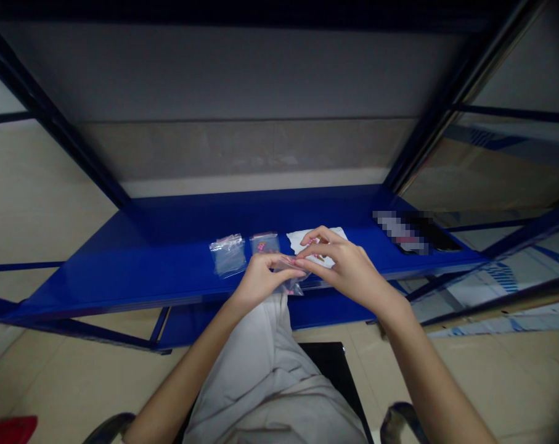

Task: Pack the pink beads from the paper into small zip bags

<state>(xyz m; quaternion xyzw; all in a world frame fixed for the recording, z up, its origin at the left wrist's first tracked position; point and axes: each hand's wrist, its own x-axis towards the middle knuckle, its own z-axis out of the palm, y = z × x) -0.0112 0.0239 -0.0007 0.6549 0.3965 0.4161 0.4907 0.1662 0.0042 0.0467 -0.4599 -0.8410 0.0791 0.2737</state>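
My left hand (261,279) and my right hand (341,268) meet above the blue steel shelf (122,277). Between their fingertips is a small clear plastic bag (289,280) with pink contents, pinched at its upper edge. Left of my hands lie a clear plastic bag (227,254) and a second clear bag with pink pieces (264,243). Partly under my right hand is a white paper sheet (317,239). Small pink and brownish bits show on it, too small to name.
A dark flat object (427,233), partly blurred out, lies on the shelf at right. Blue uprights and braces frame the shelf. My light trousers (256,364) and a black chair seat (330,364) are below. A red object (8,430) sits at the bottom left.
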